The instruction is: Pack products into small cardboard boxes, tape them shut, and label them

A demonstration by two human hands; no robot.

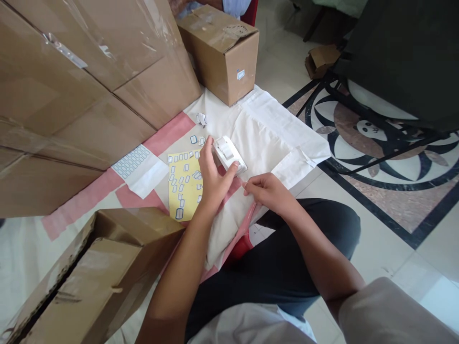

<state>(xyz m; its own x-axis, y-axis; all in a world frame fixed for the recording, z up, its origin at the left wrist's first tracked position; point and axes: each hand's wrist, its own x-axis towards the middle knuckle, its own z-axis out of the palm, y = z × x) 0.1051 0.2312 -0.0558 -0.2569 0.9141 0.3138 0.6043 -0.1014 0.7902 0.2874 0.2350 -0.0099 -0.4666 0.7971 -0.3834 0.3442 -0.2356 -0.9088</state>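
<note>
My left hand (213,184) is closed around a white plastic device (229,153), fingers at its far left edge and thumb on its near side. The device has a raised block on top. To the right and a little nearer, my right hand (267,191) pinches its thumb and fingertips together close to the device's near end. Something small and pale shows at those fingertips, too small to name. Beside my left hand lies a yellow sheet (191,203) dotted with small blue-edged labels. A white sheet with rows of similar labels (131,162) lies farther left.
Stacked taped cartons (89,95) wall off the left. An open carton (107,277) stands near left, and another box (229,62) at the back. White cloth (283,129) covers the table's right part. A dark chair-like object (405,71) stands right. Part of another person shows behind the box.
</note>
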